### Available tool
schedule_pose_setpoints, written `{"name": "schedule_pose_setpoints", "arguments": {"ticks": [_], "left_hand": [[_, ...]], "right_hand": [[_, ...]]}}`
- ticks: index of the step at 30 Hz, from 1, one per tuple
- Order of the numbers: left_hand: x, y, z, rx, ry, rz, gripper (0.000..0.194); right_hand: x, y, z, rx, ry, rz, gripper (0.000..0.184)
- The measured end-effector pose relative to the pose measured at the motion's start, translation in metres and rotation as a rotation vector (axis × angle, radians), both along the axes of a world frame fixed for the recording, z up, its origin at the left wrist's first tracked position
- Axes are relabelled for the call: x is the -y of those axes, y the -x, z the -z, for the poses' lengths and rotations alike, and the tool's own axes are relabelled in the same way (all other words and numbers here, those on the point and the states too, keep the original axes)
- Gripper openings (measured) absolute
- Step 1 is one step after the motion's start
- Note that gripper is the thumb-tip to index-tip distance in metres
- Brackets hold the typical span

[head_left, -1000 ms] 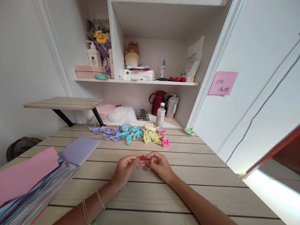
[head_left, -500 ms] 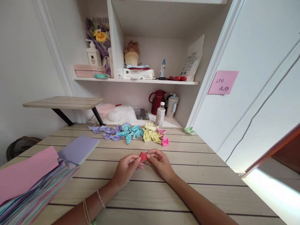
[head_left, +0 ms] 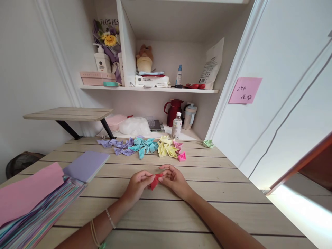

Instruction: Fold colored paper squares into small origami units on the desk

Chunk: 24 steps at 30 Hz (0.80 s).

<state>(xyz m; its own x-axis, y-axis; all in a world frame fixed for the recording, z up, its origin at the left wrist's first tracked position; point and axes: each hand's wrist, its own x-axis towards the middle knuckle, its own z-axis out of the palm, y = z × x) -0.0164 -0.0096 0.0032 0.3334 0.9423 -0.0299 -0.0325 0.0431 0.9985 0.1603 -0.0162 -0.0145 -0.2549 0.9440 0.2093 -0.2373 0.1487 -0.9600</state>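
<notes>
A small piece of folded red paper (head_left: 155,181) is held between my two hands above the slatted table (head_left: 145,214). My left hand (head_left: 140,183) pinches its left side between thumb and fingers. On its right edge, the thumb and fingers of my right hand (head_left: 174,180) grip it, with the index finger raised off the paper. Beyond my hands lie folded paper boats in groups: purple boats (head_left: 120,147), blue boats (head_left: 145,147), yellow boats (head_left: 166,147) and a bright pink boat (head_left: 182,156). A green boat (head_left: 208,144) sits apart at the right.
At the left are a stack of coloured paper (head_left: 46,211), a pink sheet (head_left: 28,193) on top and a purple pad (head_left: 86,166). A raised wooden stand (head_left: 68,113) is behind them. A plastic bottle (head_left: 176,126) and a red jug (head_left: 173,112) stand at the back.
The red paper has been turned, so a corner now points down towards me. My right index finger has lifted away from it. The view has shifted slightly.
</notes>
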Motion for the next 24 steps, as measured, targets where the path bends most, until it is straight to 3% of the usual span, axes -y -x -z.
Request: {"name": "schedule_pose_setpoints", "arguments": {"ticks": [7,12,19,24], "left_hand": [[-0.004,0.0,0.006,0.034,0.044,0.062,0.032],[-0.004,0.001,0.013,0.004,0.004,0.129,0.03],[-0.005,0.001,0.005,0.07,0.133,0.09,0.036],[-0.004,0.003,-0.001,0.09,0.173,0.114,0.036]], "right_hand": [[-0.001,0.0,-0.001,0.008,-0.062,-0.007,0.033],[0.0,0.001,0.002,0.187,-0.14,0.133,0.029],[0.01,0.003,-0.005,0.477,-0.563,0.434,0.016],[0.014,0.004,-0.006,0.573,-0.79,0.436,0.019]]}}
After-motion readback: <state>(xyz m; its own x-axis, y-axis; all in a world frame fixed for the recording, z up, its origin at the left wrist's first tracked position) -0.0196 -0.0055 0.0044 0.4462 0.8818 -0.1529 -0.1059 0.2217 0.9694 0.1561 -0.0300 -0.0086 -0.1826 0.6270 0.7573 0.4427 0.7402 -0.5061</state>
